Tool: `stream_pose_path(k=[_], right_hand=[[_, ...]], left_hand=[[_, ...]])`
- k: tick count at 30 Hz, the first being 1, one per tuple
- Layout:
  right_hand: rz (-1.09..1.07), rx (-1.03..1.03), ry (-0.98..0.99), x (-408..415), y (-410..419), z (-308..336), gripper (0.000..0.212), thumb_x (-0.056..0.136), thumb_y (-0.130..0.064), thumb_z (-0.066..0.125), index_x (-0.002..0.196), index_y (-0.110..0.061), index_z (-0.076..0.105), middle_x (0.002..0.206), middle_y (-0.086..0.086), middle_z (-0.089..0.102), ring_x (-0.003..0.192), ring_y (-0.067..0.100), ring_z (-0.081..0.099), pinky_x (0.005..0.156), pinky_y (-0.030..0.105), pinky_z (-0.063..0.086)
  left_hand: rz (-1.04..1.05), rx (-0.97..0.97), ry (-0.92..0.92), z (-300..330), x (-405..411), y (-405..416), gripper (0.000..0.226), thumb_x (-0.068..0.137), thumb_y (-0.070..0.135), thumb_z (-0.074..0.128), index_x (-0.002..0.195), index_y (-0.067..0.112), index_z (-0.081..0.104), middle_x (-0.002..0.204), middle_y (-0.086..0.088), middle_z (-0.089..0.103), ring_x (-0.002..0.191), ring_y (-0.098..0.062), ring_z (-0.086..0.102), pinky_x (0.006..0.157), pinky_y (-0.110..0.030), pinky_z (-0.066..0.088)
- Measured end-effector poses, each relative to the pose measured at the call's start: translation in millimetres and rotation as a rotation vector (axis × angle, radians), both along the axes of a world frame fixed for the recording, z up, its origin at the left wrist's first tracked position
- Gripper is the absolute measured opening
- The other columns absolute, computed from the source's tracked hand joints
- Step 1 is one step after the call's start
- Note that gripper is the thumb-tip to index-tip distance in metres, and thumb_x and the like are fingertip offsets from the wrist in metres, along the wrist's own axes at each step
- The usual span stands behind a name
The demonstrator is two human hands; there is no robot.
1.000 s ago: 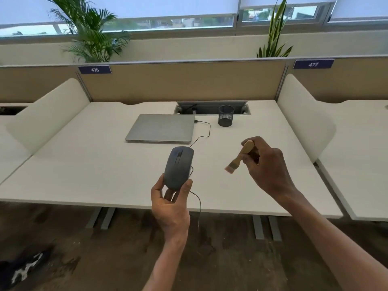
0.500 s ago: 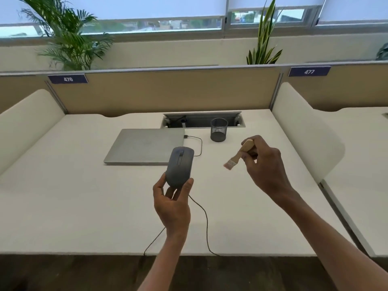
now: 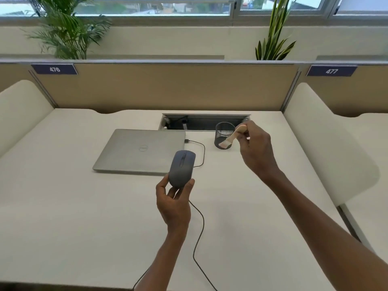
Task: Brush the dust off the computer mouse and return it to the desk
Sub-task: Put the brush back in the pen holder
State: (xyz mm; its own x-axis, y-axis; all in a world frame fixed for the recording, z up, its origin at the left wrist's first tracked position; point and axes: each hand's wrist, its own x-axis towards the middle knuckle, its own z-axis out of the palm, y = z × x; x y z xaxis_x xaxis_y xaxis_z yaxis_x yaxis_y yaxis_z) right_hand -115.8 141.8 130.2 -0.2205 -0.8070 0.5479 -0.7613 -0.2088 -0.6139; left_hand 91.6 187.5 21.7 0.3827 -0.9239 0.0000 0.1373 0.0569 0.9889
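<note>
Head view, left hand (image 3: 173, 203) gripping mouse (image 3: 181, 168) above desk (image 3: 84, 217), right hand (image 3: 255, 149) gripping brush (image 3: 231, 139) well apart

Partition tags (image 3: 54, 69) read 476 and 477; the laptop (image 3: 139, 151) bears a Dell logo.

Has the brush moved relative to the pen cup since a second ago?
Yes. The brush now overlaps the mesh pen cup; earlier it sat nearer the viewer, clear of it.

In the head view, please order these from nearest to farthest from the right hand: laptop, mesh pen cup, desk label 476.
From the right hand:
1. Mesh pen cup, just left of it, behind the brush.
2. Laptop, further left on the desk.
3. Label 476, far left on the partition.
</note>
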Motion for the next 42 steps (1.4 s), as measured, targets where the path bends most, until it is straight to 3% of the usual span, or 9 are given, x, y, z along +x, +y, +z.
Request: stream_pose_path(k=[2,5,10,14,17,27,34,42], right_hand=[[-0.006,0.0,0.005,-8.2,-23.8,-3.5,0.009,0.092,0.006,0.057,0.088,-0.001,0.062,0.089,0.002,0.064,0.081,0.021,0.055,0.074,0.019,0.044],[-0.008,0.005,-0.008,-22.1,-57.3,-10.9,0.009,0.091,0.006,0.055,0.085,0.001,0.06,0.087,0.009,0.066,0.078,0.022,0.054,0.07,0.02,0.038],[-0.042,0.01,0.021,-45.5,-104.8,-25.5,0.01,0.091,0.005,0.052,0.083,0.0,0.056,0.082,0.011,0.064,0.072,0.023,0.05,0.068,0.032,0.041],[-0.087,0.027,0.115,-63.4,-134.8,-39.5,0.007,0.091,0.002,0.053,0.089,-0.002,0.059,0.081,0.014,0.066,0.071,0.03,0.053,0.064,0.038,0.042],[-0.141,0.096,0.195,-72.3,-155.6,-52.6,0.012,0.09,-0.001,0.054,0.1,-0.005,0.061,0.079,0.018,0.064,0.074,0.035,0.054,0.061,0.036,0.036],[-0.128,0.299,0.302,-80.8,-197.3,-94.0,0.026,0.089,-0.005,0.06,0.115,-0.01,0.061,0.093,0.023,0.063,0.098,0.039,0.053,0.085,0.049,0.045],[-0.105,0.441,0.313,-84.5,-210.8,-117.1,0.033,0.089,-0.002,0.058,0.121,-0.013,0.058,0.101,0.023,0.061,0.102,0.038,0.051,0.09,0.049,0.043],[-0.09,0.475,0.33,-91.6,-218.7,-125.3,0.038,0.097,-0.016,0.054,0.135,-0.014,0.055,0.118,0.018,0.064,0.114,0.039,0.046,0.094,0.05,0.038]], left_hand=[[0.015,0.01,-0.003,-0.7,-7.8,-9.0,0.059,0.073,0.008,0.09,0.121,0.021,0.059,0.099,0.037,0.07,0.088,0.002,0.075,0.07,-0.012,0.056],[0.034,0.02,0.015,-1.9,-19.5,-20.9,0.059,0.074,0.008,0.09,0.123,0.018,0.059,0.101,0.037,0.07,0.088,0.002,0.075,0.07,-0.011,0.056],[0.056,0.034,0.034,-4.5,-37.5,-37.3,0.055,0.074,0.004,0.089,0.118,0.022,0.06,0.101,0.033,0.072,0.087,-0.001,0.076,0.07,-0.011,0.056],[0.063,0.06,0.049,-10.2,-50.3,-46.5,0.055,0.073,0.005,0.089,0.114,0.029,0.061,0.104,0.029,0.073,0.09,-0.004,0.077,0.072,-0.012,0.057],[0.059,0.077,0.047,-16.0,-56.9,-50.1,0.056,0.073,0.005,0.09,0.114,0.03,0.062,0.102,0.027,0.075,0.089,-0.005,0.077,0.071,-0.012,0.057],[0.065,0.11,0.064,-29.0,-62.7,-57.1,0.056,0.072,0.0,0.089,0.116,0.024,0.062,0.102,0.024,0.075,0.09,-0.009,0.078,0.071,-0.015,0.058],[0.084,0.116,0.08,-32.6,-59.8,-62.4,0.055,0.071,0.003,0.091,0.111,0.032,0.064,0.104,0.021,0.076,0.091,-0.009,0.078,0.073,-0.015,0.058],[0.067,0.13,0.114,-32.5,-63.3,-63.7,0.057,0.071,-0.001,0.089,0.114,0.026,0.063,0.104,0.02,0.076,0.091,-0.01,0.078,0.071,-0.015,0.058]])
